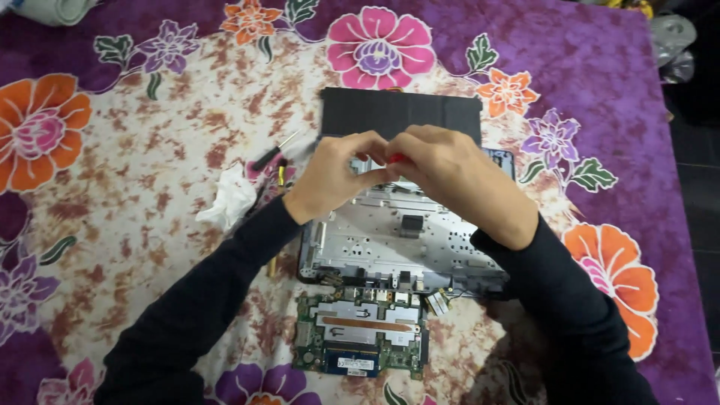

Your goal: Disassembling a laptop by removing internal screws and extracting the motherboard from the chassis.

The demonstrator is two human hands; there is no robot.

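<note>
Nearest you, at the bottom centre of the frame, the green motherboard lies face up on the flowered cloth, its copper heat pipe showing. It looks thin and brittle, so I judge it best lifted by its bare edges, not by the chips.

Just above it sits the opened laptop chassis, a silvery metal frame: stiff, light, with sharp-looking stamped edges.

Over the chassis's upper part your left hand and right hand meet, fingers curled close together. Between them shows a small red thing, likely a screwdriver handle; your right hand seems closed round it, but what your left fingertips pinch I cannot tell. The tip and whatever it touches are hidden under your hands.

Left of centre lie a crumpled white tissue and a black-handled screwdriver. Farther up, a dark flat panel rests behind your hands. Objects at the top corners are cut off.
</note>
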